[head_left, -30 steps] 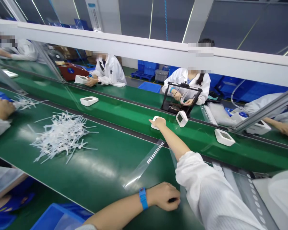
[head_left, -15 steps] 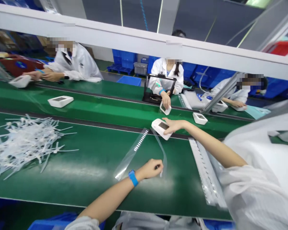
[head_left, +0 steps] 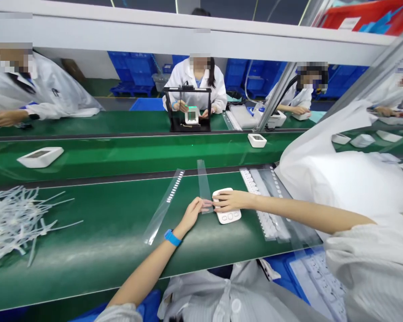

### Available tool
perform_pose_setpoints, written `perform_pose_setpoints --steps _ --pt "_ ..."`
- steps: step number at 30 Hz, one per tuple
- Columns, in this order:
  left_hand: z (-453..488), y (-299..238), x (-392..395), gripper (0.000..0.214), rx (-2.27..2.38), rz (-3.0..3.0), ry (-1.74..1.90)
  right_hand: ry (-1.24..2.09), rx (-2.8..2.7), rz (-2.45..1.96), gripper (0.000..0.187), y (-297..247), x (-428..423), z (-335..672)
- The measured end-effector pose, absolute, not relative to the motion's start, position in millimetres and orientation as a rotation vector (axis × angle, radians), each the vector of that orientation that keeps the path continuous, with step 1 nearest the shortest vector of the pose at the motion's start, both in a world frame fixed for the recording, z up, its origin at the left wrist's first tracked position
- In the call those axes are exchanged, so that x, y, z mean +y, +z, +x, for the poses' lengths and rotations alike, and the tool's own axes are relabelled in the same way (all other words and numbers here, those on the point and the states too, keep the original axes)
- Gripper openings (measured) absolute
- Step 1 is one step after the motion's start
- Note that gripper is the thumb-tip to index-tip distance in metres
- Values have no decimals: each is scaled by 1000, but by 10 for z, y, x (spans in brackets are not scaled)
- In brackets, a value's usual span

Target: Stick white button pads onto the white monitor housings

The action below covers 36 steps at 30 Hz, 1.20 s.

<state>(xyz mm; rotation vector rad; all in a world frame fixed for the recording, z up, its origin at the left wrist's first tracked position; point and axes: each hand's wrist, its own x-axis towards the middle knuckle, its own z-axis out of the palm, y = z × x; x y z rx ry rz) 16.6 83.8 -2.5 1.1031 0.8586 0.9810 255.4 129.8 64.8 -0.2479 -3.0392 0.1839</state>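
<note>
A white electronic device (head_left: pixel 229 217) with round button outlines lies on the green bench in front of me. My right hand (head_left: pixel 235 200) is laid across its upper part, gripping it and covering the rest of its face. At its left edge is my left hand (head_left: pixel 193 212), a blue band on the wrist, fingers stretched toward the device. Beneath those fingertips is the lower end of a clear film strip (head_left: pixel 203 179). Another clear strip (head_left: pixel 164 206), with a row of white tabs, lies slantwise to the left of that hand.
White strips in plastic sheets (head_left: pixel 260 208) lie right of the device. A heap of whitish ties (head_left: pixel 11 223) is at left. On the sunken green belt (head_left: pixel 137 154) sit white devices (head_left: pixel 40 157). Co-workers sit opposite, one behind a black frame (head_left: pixel 171 109). A metal post (head_left: pixel 277 96) stands at right.
My right hand has brought the device from above the belt's edge down onto the bench. My left hand has opened from its closed pose, beside the device. The view has turned right.
</note>
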Motion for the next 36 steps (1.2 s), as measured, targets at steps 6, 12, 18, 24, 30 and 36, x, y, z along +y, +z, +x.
perform_pose_setpoints --steps 6,12,18,24,30,36 --pt "285 -43 676 35 885 1190 978 201 -2703 -886 52 701 871 2696" --pt "328 38 561 30 906 1409 925 416 -1931 -1285 24 419 240 2443" --pt "443 162 242 28 703 1873 708 1013 -1342 -1361 20 336 10 2279" --pt "626 275 10 26 478 2000 492 1353 -1066 -1107 36 740 66 2599" --pt "-64 218 564 25 1331 2091 995 679 -1256 -1549 43 694 193 3676" --pt "-825 49 803 59 2419 1817 615 -244 -1607 -2087 42 28 192 4075"
